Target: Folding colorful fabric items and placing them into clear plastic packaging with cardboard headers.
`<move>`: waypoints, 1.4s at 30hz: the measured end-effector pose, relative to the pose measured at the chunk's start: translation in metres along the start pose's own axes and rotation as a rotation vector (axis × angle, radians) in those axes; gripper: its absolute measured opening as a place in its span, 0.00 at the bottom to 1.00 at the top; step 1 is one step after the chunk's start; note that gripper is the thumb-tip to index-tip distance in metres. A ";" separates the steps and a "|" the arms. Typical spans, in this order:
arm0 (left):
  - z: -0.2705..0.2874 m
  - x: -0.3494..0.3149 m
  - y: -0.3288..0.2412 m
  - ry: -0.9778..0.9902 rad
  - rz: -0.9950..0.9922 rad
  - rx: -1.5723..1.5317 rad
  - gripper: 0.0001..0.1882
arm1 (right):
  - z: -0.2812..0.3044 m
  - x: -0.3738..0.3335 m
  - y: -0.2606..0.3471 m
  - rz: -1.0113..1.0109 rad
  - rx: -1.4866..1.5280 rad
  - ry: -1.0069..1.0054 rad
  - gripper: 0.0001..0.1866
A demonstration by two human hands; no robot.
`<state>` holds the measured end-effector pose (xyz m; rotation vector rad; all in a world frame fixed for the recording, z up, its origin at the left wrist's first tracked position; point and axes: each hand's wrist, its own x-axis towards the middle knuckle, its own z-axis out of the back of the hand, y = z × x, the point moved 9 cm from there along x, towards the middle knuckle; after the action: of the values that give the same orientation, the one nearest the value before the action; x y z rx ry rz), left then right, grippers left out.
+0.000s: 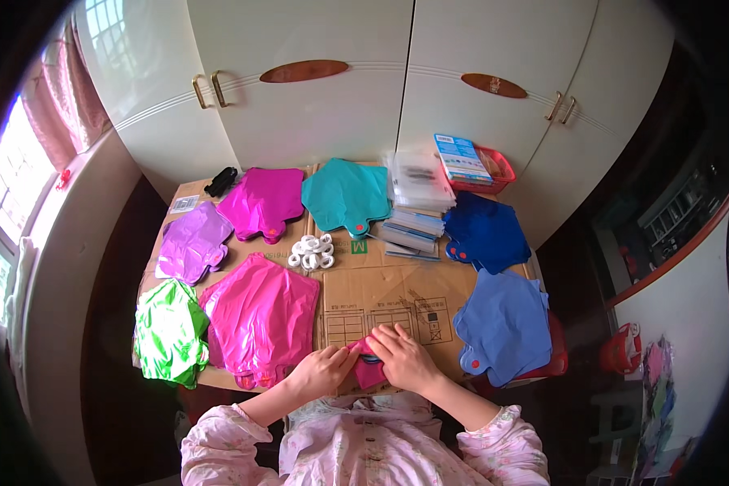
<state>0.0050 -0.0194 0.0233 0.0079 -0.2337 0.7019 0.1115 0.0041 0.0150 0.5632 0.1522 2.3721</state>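
At the table's near edge my left hand [324,371] pinches the left side of a small folded pink foil balloon [370,374]. My right hand [407,360] grips its right side, with the fingers reaching over the top. A dark bluish patch shows in the fold between the hands. Left of my hands lies a stack of flat, star-shaped pink foil balloons [261,320], each with a short tab. Light blue ones [506,324] lie to my right. What my thumbs do underneath is partly hidden.
Around the cardboard-covered table [348,287] lie green [170,332], purple [193,241], magenta [261,198], teal [347,194] and dark blue [488,231] stacks. White rings [312,253], clear plastic sleeves [419,182], a red basket [500,168] and a black bundle [221,181] sit among them. White cabinets [308,113] stand behind.
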 end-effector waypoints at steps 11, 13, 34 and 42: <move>-0.008 -0.001 0.002 0.043 -0.061 0.031 0.27 | 0.000 0.001 0.006 0.036 -0.020 0.002 0.20; -0.010 0.000 0.003 0.056 -0.063 0.029 0.26 | -0.004 -0.001 0.005 0.046 -0.039 -0.002 0.20; 0.015 0.042 0.044 -0.006 -0.031 -0.245 0.06 | -0.008 -0.009 -0.001 -0.027 0.049 -0.010 0.24; -0.001 0.152 0.096 -0.218 0.005 0.187 0.17 | -0.016 -0.013 -0.002 -0.044 0.015 -0.045 0.25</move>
<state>0.0560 0.1510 0.0487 0.2634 -0.3758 0.7264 0.1143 -0.0020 -0.0049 0.6137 0.1614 2.3158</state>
